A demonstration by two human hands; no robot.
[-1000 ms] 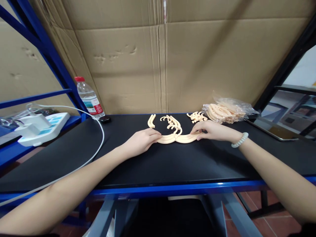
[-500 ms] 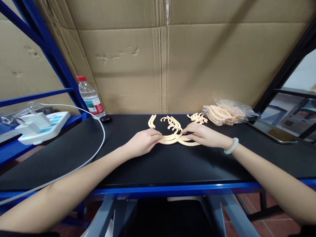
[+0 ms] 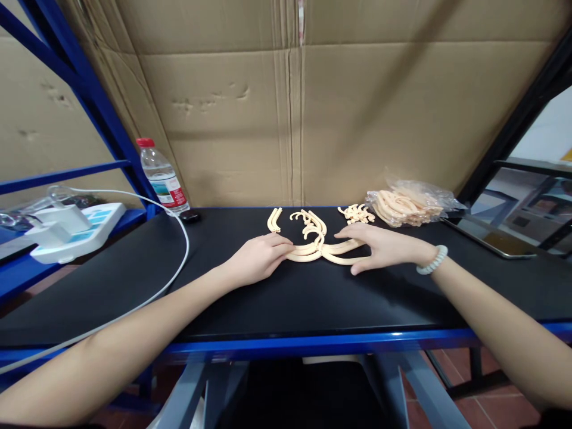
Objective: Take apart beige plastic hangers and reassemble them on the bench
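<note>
Several curved, cream-coloured strips [image 3: 305, 257] lie joined at a middle point on the black tabletop, with arms running left and right. My left hand [image 3: 261, 256] is closed on the left ends of these strips. My right hand [image 3: 379, 245], with a pale beaded bracelet at the wrist, is open over the right arms, thumb and fingers spread apart. Its palm covers the right ends, so I cannot tell whether it touches them. Behind the join stand out thinner curled pieces [image 3: 316, 223] of the same colour. A short pair of curved strips [image 3: 275, 220] lies further left.
A pile of small curly pieces [image 3: 356, 214] and a clear plastic bag of cream strips [image 3: 411, 204] lie at the back right, by a flat dark device [image 3: 496, 239]. At left are a water bottle [image 3: 164, 182], a power strip [image 3: 96, 229] and a white cable [image 3: 186, 244].
My right hand has drawn back from the join to the right, and its thumb and fingers have spread apart. My left hand stays in place on the strips.
</note>
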